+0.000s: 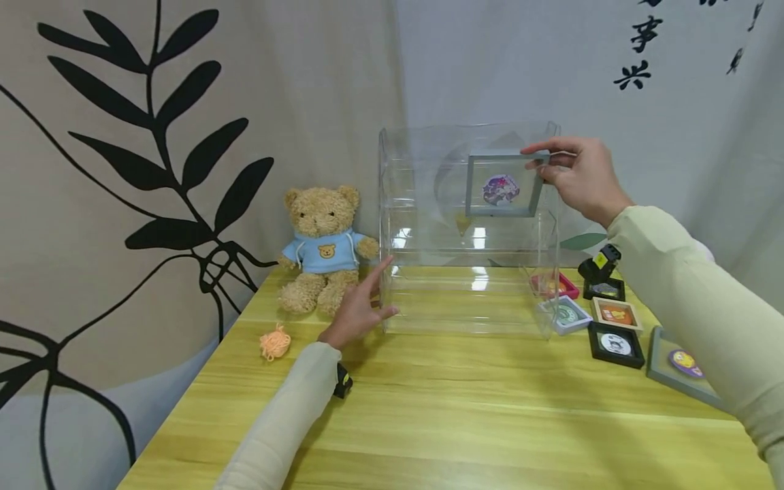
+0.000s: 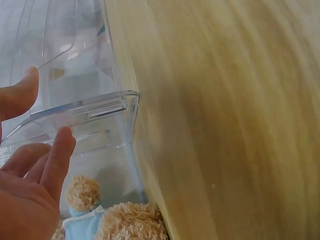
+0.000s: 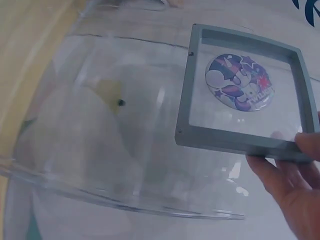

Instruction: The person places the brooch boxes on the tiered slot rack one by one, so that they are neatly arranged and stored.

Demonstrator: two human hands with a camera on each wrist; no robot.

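Note:
My right hand (image 1: 584, 173) pinches the upper right edge of a grey square display frame (image 1: 535, 204), thumb on one side and fingers on the other. Inside its transparent window is a round purple-and-pink badge (image 3: 240, 82) with a cartoon figure. The frame is held upright, overlapping the upper part of a clear plastic tiered display rack (image 1: 465, 320) in the head view. At the rack's left side, my left hand (image 1: 360, 309) has its fingers extended. The left wrist view shows its thumb and fingers (image 2: 61, 157) spread on either side of the rack's clear edge (image 2: 82, 103).
A teddy bear (image 1: 324, 252) in a blue hoodie sits left of the rack, with an orange yarn ball (image 1: 275, 342) in front. Several small badge frames, including a black one (image 1: 615, 344), lie at right beside a larger grey frame (image 1: 680, 381). A curtain hangs behind the wooden table (image 1: 465, 422).

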